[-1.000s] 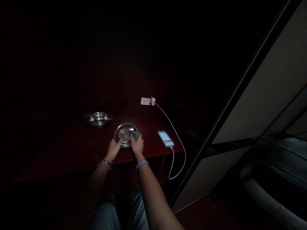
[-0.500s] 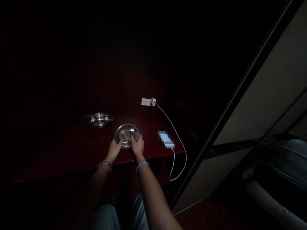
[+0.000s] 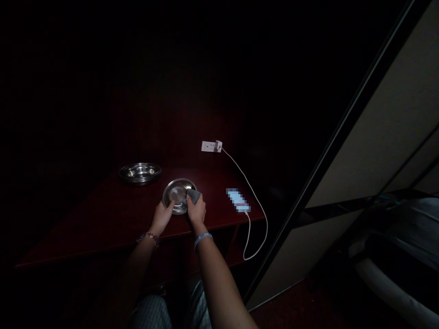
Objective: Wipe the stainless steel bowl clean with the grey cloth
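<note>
Head view shows the right hand (image 3: 196, 210) closed around a grey cloth (image 3: 192, 196), pressing it on the near-right rim of the steel plate (image 3: 176, 195), a little nearer than a second ago. Left hand (image 3: 163, 215) still clasps the plate's near-left edge on the dark red table (image 3: 103, 214). So the wiping seems to continue; phone (image 3: 238, 200) unmoved.

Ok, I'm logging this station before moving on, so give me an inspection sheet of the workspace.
Surface: dark red table, dimly lit.
Job's things: steel plate on the table; grey cloth pressed on its right rim.
Clutter: second steel dish behind to the left; phone to the right.
Hands: left hand grips the plate's near rim; right hand holds the cloth.
Cables: white cable from wall socket to phone.
Surroundings: dark; pale panel on the right.
</note>
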`<state>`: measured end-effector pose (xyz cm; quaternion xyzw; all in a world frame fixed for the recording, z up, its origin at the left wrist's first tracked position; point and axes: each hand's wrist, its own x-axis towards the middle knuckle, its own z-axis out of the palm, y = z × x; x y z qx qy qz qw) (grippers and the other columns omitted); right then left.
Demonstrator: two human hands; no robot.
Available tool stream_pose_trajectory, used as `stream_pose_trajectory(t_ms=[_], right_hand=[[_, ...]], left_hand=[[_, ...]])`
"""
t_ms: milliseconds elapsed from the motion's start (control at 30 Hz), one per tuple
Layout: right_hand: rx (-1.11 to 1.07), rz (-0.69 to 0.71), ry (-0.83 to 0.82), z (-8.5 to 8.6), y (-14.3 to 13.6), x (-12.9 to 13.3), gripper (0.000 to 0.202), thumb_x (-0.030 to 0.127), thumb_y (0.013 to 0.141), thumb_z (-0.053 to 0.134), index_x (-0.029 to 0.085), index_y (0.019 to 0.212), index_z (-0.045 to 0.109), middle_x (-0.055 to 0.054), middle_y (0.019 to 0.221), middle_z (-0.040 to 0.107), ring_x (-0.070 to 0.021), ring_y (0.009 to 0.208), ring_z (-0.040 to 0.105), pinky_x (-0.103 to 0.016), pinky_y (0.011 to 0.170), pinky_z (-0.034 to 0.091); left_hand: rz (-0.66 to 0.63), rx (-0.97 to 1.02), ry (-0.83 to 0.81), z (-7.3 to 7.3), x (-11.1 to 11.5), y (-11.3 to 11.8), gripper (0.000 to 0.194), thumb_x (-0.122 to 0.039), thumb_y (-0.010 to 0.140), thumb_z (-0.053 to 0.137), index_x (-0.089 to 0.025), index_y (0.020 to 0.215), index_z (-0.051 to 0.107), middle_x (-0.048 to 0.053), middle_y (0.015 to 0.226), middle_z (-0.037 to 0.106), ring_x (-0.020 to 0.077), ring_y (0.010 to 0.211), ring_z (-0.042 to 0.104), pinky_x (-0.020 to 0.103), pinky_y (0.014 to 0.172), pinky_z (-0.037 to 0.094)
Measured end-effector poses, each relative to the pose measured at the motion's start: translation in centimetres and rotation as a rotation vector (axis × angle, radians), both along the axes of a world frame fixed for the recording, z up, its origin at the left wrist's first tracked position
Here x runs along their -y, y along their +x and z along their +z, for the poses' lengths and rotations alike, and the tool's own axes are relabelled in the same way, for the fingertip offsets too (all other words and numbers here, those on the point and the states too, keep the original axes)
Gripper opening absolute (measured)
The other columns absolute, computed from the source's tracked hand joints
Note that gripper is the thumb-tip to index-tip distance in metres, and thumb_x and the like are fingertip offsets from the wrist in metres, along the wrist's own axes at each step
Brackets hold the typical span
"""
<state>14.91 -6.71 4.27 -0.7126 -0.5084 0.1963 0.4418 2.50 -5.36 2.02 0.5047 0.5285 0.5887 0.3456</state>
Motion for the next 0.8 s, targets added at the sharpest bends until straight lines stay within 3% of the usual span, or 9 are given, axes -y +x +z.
stream_pose_trajectory(t_ms=[800], right_hand=[[-0.007, -0.004, -0.013, 0.23, -0.03, 0.17, 0.044, 0.05, 0.09, 0.054, 0.021, 0.123, 0.056, -0.012, 0.111, 0.071, -0.0273, 0.102, 0.069, -0.036, 0.088, 0.053]], left_hand=[[0.004, -0.006, 0.007, 0.04, 0.12, 0.04, 0.038, -0.03, 0.078, 0.058, -0.012, 0.11, 0.065, 0.016, 0.116, 0.071, 0.0268, 0.112, 0.065, 0.038, 0.103, 0.046]])
